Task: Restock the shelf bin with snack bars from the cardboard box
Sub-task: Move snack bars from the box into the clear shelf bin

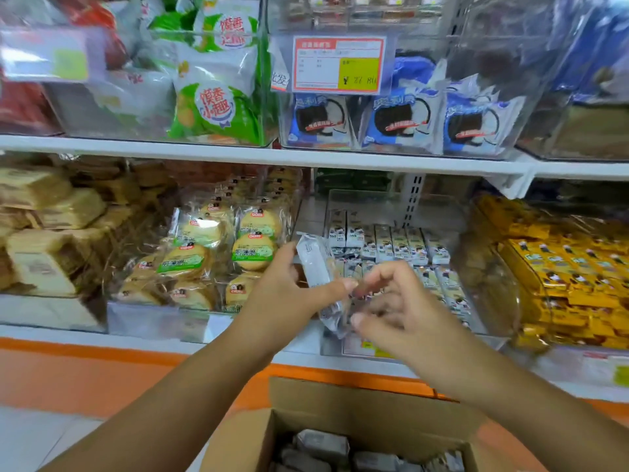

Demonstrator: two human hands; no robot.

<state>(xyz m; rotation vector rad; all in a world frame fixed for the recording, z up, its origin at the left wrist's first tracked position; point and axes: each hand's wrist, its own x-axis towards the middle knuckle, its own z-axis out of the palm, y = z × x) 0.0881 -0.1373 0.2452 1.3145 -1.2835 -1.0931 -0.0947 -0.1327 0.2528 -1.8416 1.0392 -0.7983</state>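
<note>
Snack bar [315, 258] held before shelf bin [360, 199].
Left hand [289, 291] grip grasps it; right hand [394, 311] blurred, grip state indeterminate; cardboard box [340, 403] below.

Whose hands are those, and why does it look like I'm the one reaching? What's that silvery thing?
No machine here, just a person stocking a shop shelf. The picture comes from a camera worn on their head, looking down, so their arms look like yours. The left hand holds a snack bar in a pale wrapper. The right hand is blurred right beside it, so I cannot tell if it holds the bar too. Behind is the clear shelf bin, with small packs in rows. At the bottom is the open cardboard box with more wrapped bars inside.
</note>
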